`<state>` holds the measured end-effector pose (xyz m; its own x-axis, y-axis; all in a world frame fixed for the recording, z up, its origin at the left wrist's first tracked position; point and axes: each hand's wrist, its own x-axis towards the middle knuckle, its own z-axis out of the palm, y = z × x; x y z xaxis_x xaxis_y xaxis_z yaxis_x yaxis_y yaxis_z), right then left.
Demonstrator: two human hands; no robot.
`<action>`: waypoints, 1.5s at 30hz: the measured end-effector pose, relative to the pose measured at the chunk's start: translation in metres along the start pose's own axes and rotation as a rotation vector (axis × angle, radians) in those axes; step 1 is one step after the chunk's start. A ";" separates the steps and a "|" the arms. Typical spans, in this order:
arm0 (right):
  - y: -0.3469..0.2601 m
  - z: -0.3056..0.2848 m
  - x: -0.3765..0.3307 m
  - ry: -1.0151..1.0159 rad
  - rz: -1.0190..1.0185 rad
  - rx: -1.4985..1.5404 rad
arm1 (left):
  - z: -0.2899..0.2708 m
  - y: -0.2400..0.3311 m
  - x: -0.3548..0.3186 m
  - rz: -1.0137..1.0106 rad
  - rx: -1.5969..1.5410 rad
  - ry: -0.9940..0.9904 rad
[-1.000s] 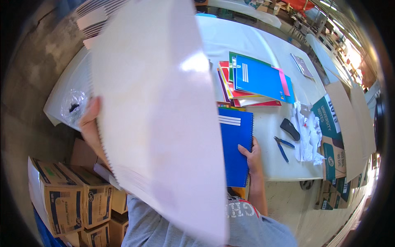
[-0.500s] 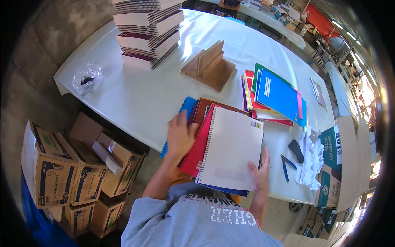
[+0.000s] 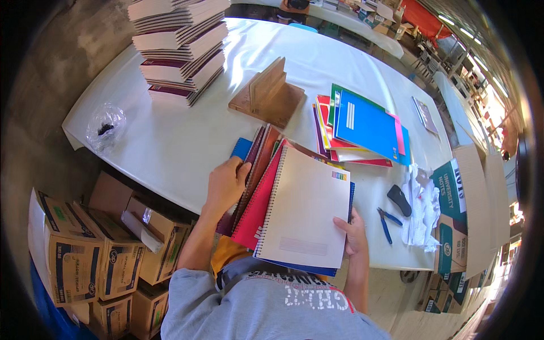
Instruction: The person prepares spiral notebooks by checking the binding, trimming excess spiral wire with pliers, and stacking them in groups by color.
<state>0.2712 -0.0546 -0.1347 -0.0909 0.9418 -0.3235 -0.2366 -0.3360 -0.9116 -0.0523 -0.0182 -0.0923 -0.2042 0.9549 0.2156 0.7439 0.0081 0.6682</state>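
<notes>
A fanned bundle of spiral notebooks lies across the near table edge. On top is a white notebook, over a red notebook. Brown and maroon notebooks and a blue notebook stick out at the left. My left hand is closed on the maroon notebook's left edge, beside the blue one; its fingertips are partly hidden. At the lower right edge my right hand grips the white notebook, thumb on its cover and fingers underneath.
Beyond stand a wooden stand and a tall notebook stack. Rightward lie colorful notebooks, blue-handled pliers, a black object, crumpled white paper and an open carton. Cartons sit at lower left.
My left hand has come from above the bundle to its left edge and closed there. The notebooks at the left are tilted up more. My right hand now grips the white notebook more firmly.
</notes>
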 end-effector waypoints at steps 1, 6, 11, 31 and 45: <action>0.002 0.005 0.000 -0.001 0.007 0.008 | -0.012 0.008 -0.002 0.075 -0.012 0.082; 0.005 0.018 -0.001 0.049 -0.090 -0.010 | -0.089 0.042 0.009 0.273 0.166 0.234; 0.011 0.023 0.001 0.076 -0.113 -0.066 | -0.178 0.101 0.012 0.652 0.457 0.455; 0.008 0.014 -0.022 0.052 -0.065 0.471 | 0.031 0.113 0.043 0.899 -0.111 -0.646; 0.007 0.042 -0.001 0.061 -0.081 0.121 | 0.002 -0.032 0.033 -0.612 -0.364 -0.471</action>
<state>0.2295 -0.0581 -0.1301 -0.0085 0.9632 -0.2688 -0.3555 -0.2542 -0.8995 -0.0812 0.0135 -0.1079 -0.1574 0.8377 -0.5229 0.3214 0.5441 0.7750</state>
